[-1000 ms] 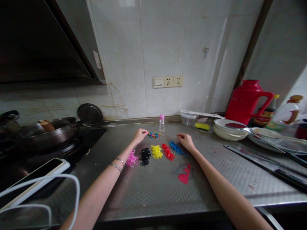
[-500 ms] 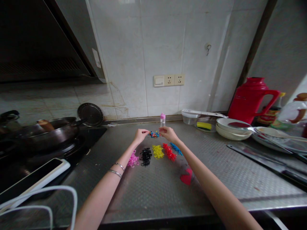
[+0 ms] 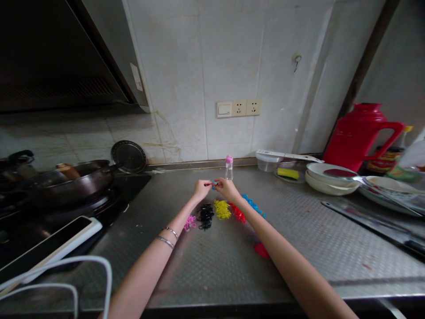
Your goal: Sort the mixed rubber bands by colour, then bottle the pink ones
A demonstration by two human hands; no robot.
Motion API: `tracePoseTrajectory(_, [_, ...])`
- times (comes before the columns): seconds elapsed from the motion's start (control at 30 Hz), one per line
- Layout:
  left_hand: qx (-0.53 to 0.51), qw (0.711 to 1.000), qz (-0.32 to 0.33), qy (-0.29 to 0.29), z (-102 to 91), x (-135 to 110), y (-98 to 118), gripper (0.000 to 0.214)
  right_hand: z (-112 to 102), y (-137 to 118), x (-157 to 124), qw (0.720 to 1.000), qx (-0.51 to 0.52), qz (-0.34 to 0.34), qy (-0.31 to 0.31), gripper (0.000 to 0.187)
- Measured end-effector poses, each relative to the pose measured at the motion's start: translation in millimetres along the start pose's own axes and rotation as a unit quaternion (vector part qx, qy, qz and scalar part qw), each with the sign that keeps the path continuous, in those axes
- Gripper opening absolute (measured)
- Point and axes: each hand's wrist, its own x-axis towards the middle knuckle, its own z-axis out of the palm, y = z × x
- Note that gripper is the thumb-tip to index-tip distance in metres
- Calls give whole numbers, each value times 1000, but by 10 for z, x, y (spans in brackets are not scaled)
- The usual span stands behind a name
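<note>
My left hand (image 3: 201,189) and my right hand (image 3: 226,189) meet at the back of the steel counter (image 3: 299,248), fingers pinched together over a small mixed-colour pile of tiny bands that they mostly hide. In front of them lie sorted piles: pink (image 3: 190,222), black (image 3: 205,215), yellow (image 3: 222,209), red (image 3: 237,212) and blue (image 3: 253,204). A small clear bottle with a pink cap (image 3: 229,167) stands just behind the hands. Two bangles (image 3: 168,235) circle my left wrist.
A wok (image 3: 68,182) sits on the stove at left, a phone (image 3: 46,248) and white cable (image 3: 83,270) near the front left. Bowls (image 3: 327,178), a red thermos jug (image 3: 360,135), a sponge (image 3: 288,173) and a knife (image 3: 375,226) crowd the right. A red scrap (image 3: 261,250) lies by my right forearm.
My right hand moved left from beside the blue pile to join my left hand over the mixed pile. The view shifted slightly down and right.
</note>
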Motion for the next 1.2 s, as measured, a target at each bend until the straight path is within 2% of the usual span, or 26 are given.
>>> tracePoseTrajectory(0.27, [-6, 1000, 0, 6, 16, -13, -53, 18, -49, 21, -41, 999, -29, -16, -3, 22])
tracePoseTrajectory(0.63, [16, 1000, -13, 4, -93, -78, 35, 16, -165, 116, -84, 999, -53, -3, 7, 25])
tracePoseTrajectory(0.9, [42, 996, 1, -78, -274, -127, 102, 21, -235, 159, -105, 998, -55, 10, 15, 30])
tracePoseTrajectory(1.03, [48, 989, 24, -137, -261, -166, 142, 20, -257, 174, -118, 998, -61, 6, 3, 31])
tracePoseTrajectory(1.2, [47, 982, 41, -177, -199, -228, 220, 20, -276, 221, -111, 998, -64, 28, 4, 31])
